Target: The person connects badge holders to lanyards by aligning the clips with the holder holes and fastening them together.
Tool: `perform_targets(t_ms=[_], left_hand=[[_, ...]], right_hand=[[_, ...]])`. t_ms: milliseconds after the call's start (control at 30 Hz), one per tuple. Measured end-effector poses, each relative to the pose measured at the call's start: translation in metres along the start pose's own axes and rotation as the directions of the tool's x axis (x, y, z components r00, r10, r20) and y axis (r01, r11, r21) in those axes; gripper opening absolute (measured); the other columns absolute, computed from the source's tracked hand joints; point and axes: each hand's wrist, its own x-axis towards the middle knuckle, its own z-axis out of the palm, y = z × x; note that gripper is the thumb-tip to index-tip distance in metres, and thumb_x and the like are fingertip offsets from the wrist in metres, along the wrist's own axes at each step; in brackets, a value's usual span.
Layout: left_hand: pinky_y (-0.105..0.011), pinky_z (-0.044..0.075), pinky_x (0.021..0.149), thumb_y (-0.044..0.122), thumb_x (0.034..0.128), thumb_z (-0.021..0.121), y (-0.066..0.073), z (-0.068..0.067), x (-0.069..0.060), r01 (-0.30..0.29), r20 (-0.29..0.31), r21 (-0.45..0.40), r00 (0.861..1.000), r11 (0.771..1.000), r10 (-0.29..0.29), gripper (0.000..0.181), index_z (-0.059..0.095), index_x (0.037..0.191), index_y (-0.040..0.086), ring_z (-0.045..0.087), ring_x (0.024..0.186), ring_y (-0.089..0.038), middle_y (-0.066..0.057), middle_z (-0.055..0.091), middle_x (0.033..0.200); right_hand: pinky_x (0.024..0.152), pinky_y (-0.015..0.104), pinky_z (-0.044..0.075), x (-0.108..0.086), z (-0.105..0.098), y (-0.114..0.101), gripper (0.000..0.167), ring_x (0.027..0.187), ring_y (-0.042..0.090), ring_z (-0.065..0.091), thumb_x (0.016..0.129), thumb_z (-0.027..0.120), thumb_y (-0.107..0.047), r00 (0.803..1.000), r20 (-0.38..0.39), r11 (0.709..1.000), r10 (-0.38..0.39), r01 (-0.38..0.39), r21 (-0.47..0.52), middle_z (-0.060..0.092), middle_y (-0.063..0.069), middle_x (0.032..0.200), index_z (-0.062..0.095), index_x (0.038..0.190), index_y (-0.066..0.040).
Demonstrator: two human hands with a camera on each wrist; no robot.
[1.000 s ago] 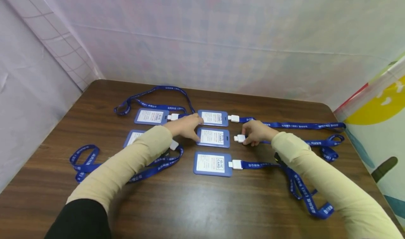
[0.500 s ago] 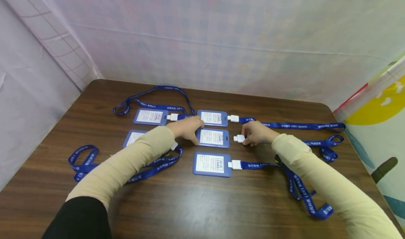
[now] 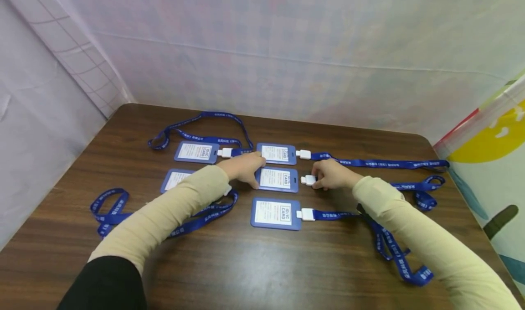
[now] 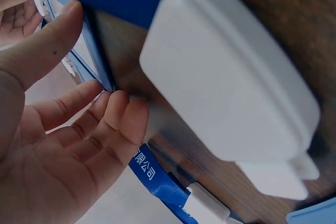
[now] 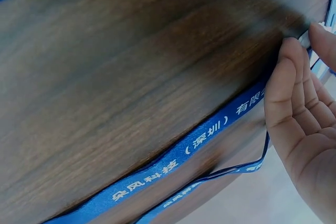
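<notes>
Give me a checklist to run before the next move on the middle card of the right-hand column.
1. Left grip holds card at its left end: ok.
2. Right grip holds clip: ok.
3. Slot uncovered and facing the clip: ok.
4. Clip joined to card: not ok; table shows between them.
5. Clip's tab open: cannot tell; too small.
6. Strap free of snags: cannot tell; the right sleeve hides part.
</notes>
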Motion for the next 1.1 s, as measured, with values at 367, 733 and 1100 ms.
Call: perform_targets(t_ms=[367, 733, 1100], left_hand=[[-0.037, 0.042, 0.093, 0.027, 0.0666, 0.080, 0.0008, 0.0002, 0.0012, -0.008, -0.014, 0.007, 1.000, 1.000, 0.008, 0.063, 0.054, 0.116, -0.003, 0.053, 0.102, -0.027, -0.017, 0.051, 0.114], [-0.036, 0.042, 0.093, 0.026, 0.0656, 0.081, 0.0015, 0.0049, -0.0019, -0.011, -0.020, -0.013, 1.000, 1.000, 0.011, 0.064, 0.054, 0.116, -0.003, 0.053, 0.103, -0.028, -0.016, 0.051, 0.115], [-0.037, 0.041, 0.094, 0.026, 0.0660, 0.081, -0.0004, 0.0013, -0.0008, -0.020, -0.042, -0.004, 0.999, 1.000, 0.019, 0.063, 0.054, 0.116, -0.003, 0.052, 0.105, -0.028, -0.016, 0.051, 0.115]], right_hand=[[0.047, 0.023, 0.041, 0.0019, 0.0031, -0.0010, 0.021, 0.047, 0.008, 0.049, 0.076, 0.072, -0.012, 0.998, -0.043, 0.995, -0.049, 0.045, -0.090, 0.053, -0.002, 0.055, 0.060, 0.088, 0.001], [0.048, 0.022, 0.040, 0.0009, 0.0071, -0.0049, 0.020, 0.051, 0.008, 0.047, 0.076, 0.071, -0.013, 0.995, -0.040, 0.985, -0.088, 0.081, -0.155, 0.051, -0.004, 0.056, 0.061, 0.087, 0.000], [0.048, 0.022, 0.042, 0.0040, 0.0017, -0.0094, 0.015, 0.051, 0.008, 0.048, 0.073, 0.072, -0.011, 0.986, -0.038, 0.961, -0.159, 0.146, -0.236, 0.051, -0.004, 0.056, 0.061, 0.079, -0.002]])
